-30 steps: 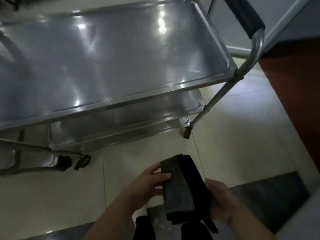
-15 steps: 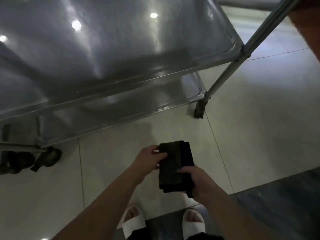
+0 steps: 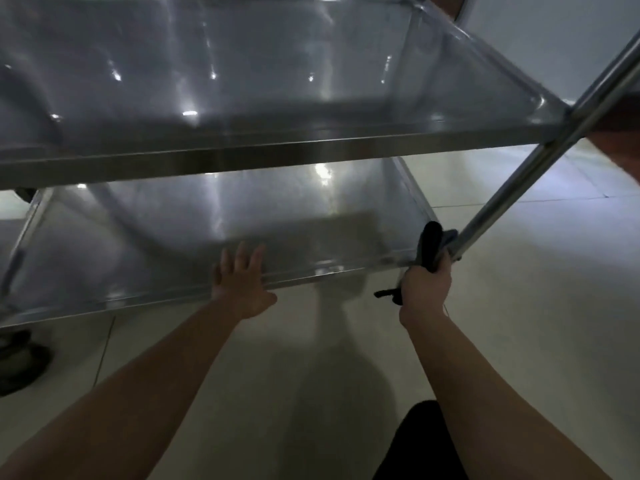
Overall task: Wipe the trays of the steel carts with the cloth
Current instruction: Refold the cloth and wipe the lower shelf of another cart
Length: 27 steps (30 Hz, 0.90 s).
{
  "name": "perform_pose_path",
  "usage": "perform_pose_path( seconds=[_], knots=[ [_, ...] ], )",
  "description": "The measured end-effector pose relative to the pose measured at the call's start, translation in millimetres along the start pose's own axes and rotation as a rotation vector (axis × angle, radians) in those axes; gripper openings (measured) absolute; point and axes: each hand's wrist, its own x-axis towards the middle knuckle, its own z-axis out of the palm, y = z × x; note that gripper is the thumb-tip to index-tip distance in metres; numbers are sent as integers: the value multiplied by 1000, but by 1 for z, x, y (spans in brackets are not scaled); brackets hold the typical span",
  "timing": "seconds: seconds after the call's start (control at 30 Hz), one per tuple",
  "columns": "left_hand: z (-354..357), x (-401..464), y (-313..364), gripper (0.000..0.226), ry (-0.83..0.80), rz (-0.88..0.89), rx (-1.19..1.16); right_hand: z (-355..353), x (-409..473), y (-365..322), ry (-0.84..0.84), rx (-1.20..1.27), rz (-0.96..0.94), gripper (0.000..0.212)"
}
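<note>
At the near right corner of the lower tray (image 3: 194,244), the right hand (image 3: 424,289) gripped the dark folded cloth (image 3: 429,249), fingers curled round it, with the cloth standing upright just beside the cart's steel upright tube (image 3: 540,150). Well apart to its left, the left hand (image 3: 240,280) lay flat with fingers straight, pressing on the tray's front rim and holding nothing. Above both hands sat the upper tray (image 3: 242,81). Below lay the pale tiled floor (image 3: 519,306).
</note>
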Motion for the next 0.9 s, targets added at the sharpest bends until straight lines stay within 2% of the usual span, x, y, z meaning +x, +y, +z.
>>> perform_pose_path(
  seconds=[0.07, 0.13, 0.23, 0.3, 0.37, 0.43, 0.5, 0.57, 0.63, 0.7, 0.8, 0.83, 0.9],
  knots=[
    [10, 6, -11, 112, -13, -5, 60, 9, 4, 5, 25, 44, -38, 61],
    [23, 3, -23, 115, 24, 21, 143, 13, 13, -2, 62, -150, -220, 60],
    [29, 0, -28, 118, 32, 40, 131, 12, 54, -18, 60, -562, -477, 74],
    [27, 3, -28, 121, 2, 36, 114, 11, 90, -20, -72, -1002, -515, 74],
    [28, 5, -28, 123, -14, 27, 119, 13, 111, -16, -316, -1423, -438, 67],
    [27, 7, -29, 125, -30, 33, 132, 16, 121, -14, -381, -1668, -470, 86],
    [25, 7, -30, 126, -51, 38, 139, 17, 130, -16, -335, -1678, -640, 88],
    [24, 7, -30, 128, -64, 35, 135, 15, 138, -13, -414, -1695, -677, 89],
    [25, 6, -30, 129, -68, 34, 138, 14, 146, 4, -433, -1712, -624, 84],
    [26, 6, -30, 129, -67, 41, 159, 22, 150, 15, -322, -1679, -554, 74],
    [28, 2, -29, 128, -57, 49, 171, 63, 141, 11, -185, -1540, -276, 68],
    [27, 0, -28, 127, -55, 50, 178, 82, 135, 13, -166, -1512, -237, 68],
    [27, 0, -27, 127, -58, 45, 195, 130, 113, 23, -224, -1516, -301, 70]
  ],
)
